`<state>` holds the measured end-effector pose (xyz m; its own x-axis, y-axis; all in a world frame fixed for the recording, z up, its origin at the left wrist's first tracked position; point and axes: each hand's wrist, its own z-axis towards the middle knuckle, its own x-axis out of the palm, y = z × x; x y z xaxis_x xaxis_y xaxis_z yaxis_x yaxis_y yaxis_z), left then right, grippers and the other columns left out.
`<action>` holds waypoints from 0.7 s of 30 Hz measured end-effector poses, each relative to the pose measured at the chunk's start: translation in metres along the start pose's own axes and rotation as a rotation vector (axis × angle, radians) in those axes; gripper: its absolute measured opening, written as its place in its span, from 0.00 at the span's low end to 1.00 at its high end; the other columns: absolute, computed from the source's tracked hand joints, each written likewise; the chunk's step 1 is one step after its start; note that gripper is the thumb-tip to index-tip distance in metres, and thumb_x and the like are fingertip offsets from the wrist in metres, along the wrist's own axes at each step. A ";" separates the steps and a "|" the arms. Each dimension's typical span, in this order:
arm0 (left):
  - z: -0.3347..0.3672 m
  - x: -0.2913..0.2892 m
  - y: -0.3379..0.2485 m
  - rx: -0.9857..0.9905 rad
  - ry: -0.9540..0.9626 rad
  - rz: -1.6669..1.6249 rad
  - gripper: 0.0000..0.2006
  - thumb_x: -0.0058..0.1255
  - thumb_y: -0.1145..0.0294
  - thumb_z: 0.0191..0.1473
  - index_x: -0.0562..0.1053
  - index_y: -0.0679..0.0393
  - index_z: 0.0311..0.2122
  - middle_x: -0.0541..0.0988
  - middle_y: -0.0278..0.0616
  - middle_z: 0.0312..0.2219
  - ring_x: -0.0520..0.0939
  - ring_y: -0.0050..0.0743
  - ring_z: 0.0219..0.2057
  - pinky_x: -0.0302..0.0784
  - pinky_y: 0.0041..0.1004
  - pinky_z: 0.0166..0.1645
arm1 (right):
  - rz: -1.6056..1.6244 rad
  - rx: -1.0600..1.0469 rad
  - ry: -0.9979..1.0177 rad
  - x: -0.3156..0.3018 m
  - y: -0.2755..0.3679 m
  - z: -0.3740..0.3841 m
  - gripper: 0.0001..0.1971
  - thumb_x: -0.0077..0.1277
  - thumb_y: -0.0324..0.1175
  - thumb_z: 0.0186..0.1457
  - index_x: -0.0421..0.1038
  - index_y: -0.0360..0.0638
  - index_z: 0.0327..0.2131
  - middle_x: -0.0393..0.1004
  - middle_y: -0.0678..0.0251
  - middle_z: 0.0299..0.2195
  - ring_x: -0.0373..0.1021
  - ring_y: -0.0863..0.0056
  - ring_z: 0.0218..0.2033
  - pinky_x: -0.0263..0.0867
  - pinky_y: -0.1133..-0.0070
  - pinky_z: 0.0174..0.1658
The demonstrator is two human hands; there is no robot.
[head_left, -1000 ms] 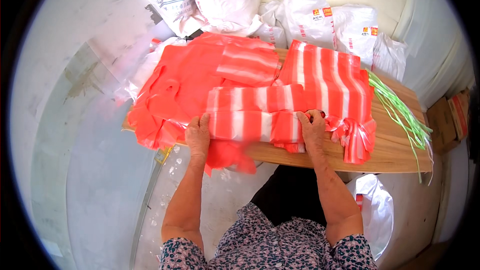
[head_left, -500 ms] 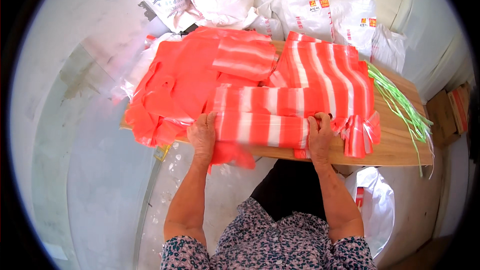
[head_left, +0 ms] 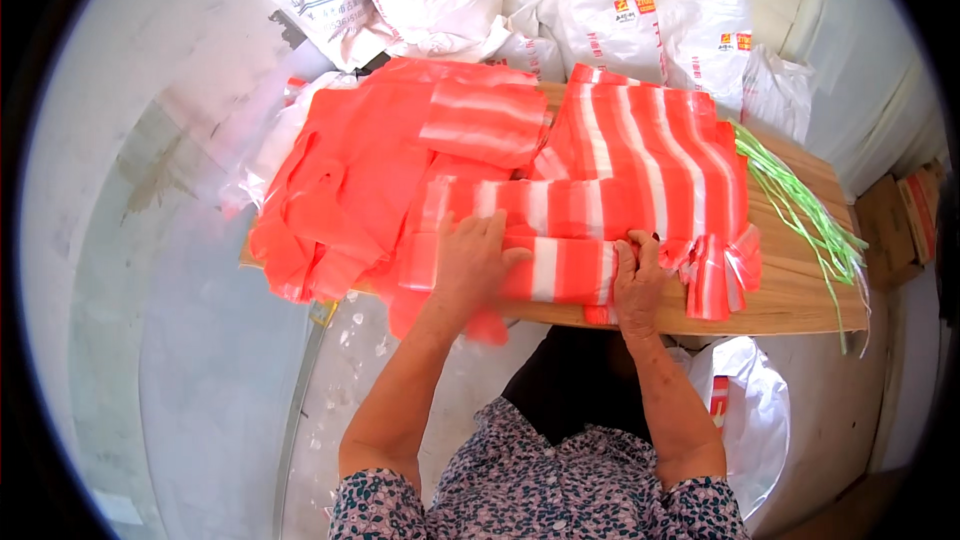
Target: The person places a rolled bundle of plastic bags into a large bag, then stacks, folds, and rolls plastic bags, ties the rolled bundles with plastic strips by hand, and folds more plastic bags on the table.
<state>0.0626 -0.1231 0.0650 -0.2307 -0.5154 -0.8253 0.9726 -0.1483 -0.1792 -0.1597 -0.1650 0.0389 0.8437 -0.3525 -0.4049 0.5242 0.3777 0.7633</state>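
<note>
Touching striped plastic (head_left: 573, 270), the left hand (head_left: 472, 258) splays, the right hand (head_left: 640, 285) curls.

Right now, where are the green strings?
In the head view, the green strings lie at the right end of the wooden table, beside the striped red plastic, tips hanging over the edge.

Both hands (head_left: 470, 262) on folded red-and-white striped plastic (head_left: 566, 270), wooden table (head_left: 795, 285) beneath
</note>
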 end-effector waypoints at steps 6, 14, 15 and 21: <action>0.007 0.002 -0.002 0.014 0.142 -0.060 0.28 0.52 0.49 0.46 0.68 0.61 0.47 0.76 0.45 0.32 0.75 0.42 0.39 0.57 0.48 0.55 | -0.001 -0.025 -0.024 0.002 -0.006 0.000 0.10 0.49 0.33 0.54 0.68 0.38 0.38 0.72 0.54 0.30 0.70 0.59 0.33 0.66 0.72 0.36; 0.006 0.012 0.006 0.076 0.087 -0.166 0.16 0.52 0.56 0.49 0.73 0.58 0.37 0.77 0.39 0.27 0.75 0.39 0.35 0.59 0.45 0.54 | -0.007 -0.023 -0.021 0.002 -0.008 0.001 0.11 0.49 0.35 0.55 0.68 0.38 0.38 0.72 0.54 0.31 0.70 0.57 0.34 0.66 0.72 0.36; 0.007 0.012 0.006 0.079 0.106 -0.163 0.13 0.52 0.58 0.49 0.74 0.57 0.34 0.77 0.38 0.26 0.75 0.37 0.35 0.60 0.44 0.53 | -0.015 -0.023 -0.011 0.002 -0.008 0.001 0.12 0.49 0.35 0.55 0.68 0.38 0.38 0.72 0.54 0.31 0.70 0.57 0.34 0.66 0.71 0.36; 0.005 0.016 0.006 0.071 0.098 -0.134 0.07 0.51 0.63 0.50 0.74 0.54 0.28 0.76 0.36 0.25 0.75 0.34 0.33 0.60 0.41 0.53 | 0.005 0.051 0.024 0.001 -0.007 0.001 0.12 0.49 0.36 0.56 0.68 0.38 0.39 0.72 0.57 0.32 0.70 0.63 0.34 0.65 0.75 0.38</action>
<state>0.0644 -0.1366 0.0536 -0.3511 -0.4030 -0.8452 0.9278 -0.2716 -0.2559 -0.1628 -0.1691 0.0334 0.8491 -0.3296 -0.4127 0.5139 0.3350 0.7897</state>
